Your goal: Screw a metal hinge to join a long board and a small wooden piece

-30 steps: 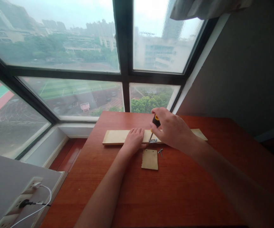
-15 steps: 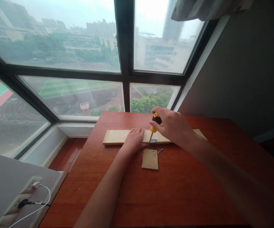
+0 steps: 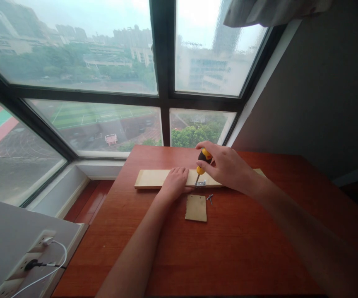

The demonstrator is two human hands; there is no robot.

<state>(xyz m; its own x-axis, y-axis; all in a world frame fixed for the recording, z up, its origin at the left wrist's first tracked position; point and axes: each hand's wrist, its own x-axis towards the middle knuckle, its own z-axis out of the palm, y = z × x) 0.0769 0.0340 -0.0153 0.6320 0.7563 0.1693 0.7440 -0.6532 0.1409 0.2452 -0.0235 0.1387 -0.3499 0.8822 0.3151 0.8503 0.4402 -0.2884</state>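
A pale wooden board [image 3: 152, 179] lies crosswise on the table. My left hand [image 3: 176, 179] holds it down, fingers over its top and thumb at the near edge. In my right hand [image 3: 225, 165] is a yellow and black screwdriver [image 3: 204, 159], gripped by the handle and tilted slightly. Its tip meets the left end of a small metal hinge [image 3: 200, 183] at the board's near edge. A small thin wooden piece [image 3: 196, 208] with two holes along its far side lies just in front. Beside it are a few loose screws [image 3: 210, 198].
The reddish-brown wooden table [image 3: 228, 248] stands against large windows with dark frames [image 3: 164, 82]. To the lower left, a wall socket strip [image 3: 23, 267] has a white cable [image 3: 64, 252] and a black plug [image 3: 31, 265] in it.
My right hand and the screwdriver handle have shifted slightly, with the handle leaning a little differently. My left hand, the board and the loose pieces stay where they were.
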